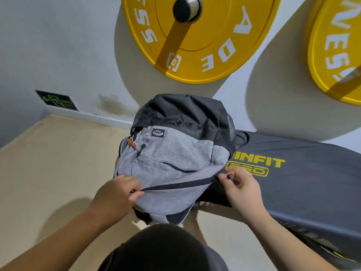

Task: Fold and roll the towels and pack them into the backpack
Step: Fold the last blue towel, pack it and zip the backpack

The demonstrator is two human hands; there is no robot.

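Head view: backpack (172, 159) lies on its back at the left end of a dark grey padded surface (312, 182), close to the wall, its near end hanging off the edge over the person's lap (162, 249). Front panel is grey fleece; top part is black fabric with mesh side pockets. A dark zip (175, 185) runs taut across the grey panel from hand to hand. A shorter curved zip sits above it.

Left hand (119, 192): fingers curled, thumb and forefinger pinching the zip's left end. Right hand (240, 184): fingers pinching the small dark zip pull (230, 176) at the right end, other fingers loosely curled.

Small black patch (158, 132) on the fleece, white lettering upside down, looks like STEEZY but not certain. Red charm (132, 142) hangs from a ring by the left pocket. Surface carries yellow print "INFIT PRO" (257, 165), first letter hidden by the bag. Two yellow weight plates (195, 45) (336, 45) on the wall, white letters partly readable: "ESS", "ADE". Green exit sign (57, 100) low on the wall. Beige floor (48, 163).

Inside of the backpack is not visible.
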